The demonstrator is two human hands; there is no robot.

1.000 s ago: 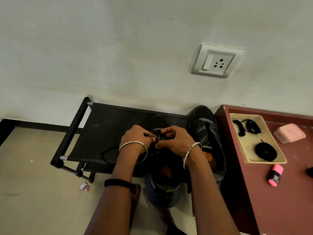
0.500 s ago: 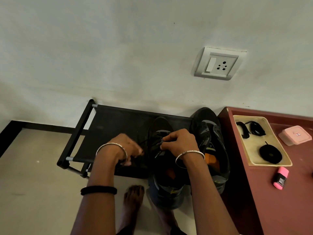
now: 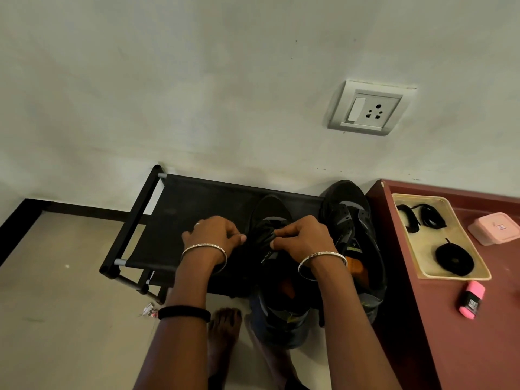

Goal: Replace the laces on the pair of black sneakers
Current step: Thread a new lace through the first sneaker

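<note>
Two black sneakers stand on a low black fabric rack [image 3: 194, 209]. The left sneaker [image 3: 274, 291] is under my hands; the right sneaker [image 3: 353, 220] sits beside it against the red table. My left hand [image 3: 215, 235] pinches a black lace at the left side of the sneaker's lacing area. My right hand [image 3: 302, 236] pinches the lace or tongue over the eyelets. The lace itself is hard to make out against the black shoe. A cream tray [image 3: 422, 266] holds a coiled black lace [image 3: 454, 258] and loose black laces [image 3: 422, 216].
A pink highlighter [image 3: 471, 302] and a pink box [image 3: 495, 228] lie on the red table [image 3: 478, 347]. A wall socket [image 3: 368, 109] is above. My bare feet [image 3: 225, 330] stand on the floor in front of the rack, near a small wrapper [image 3: 147, 309].
My left hand pulled away leftward half a second ago, then came back toward the shoe's lacing. My right hand stayed on the eyelets throughout.
</note>
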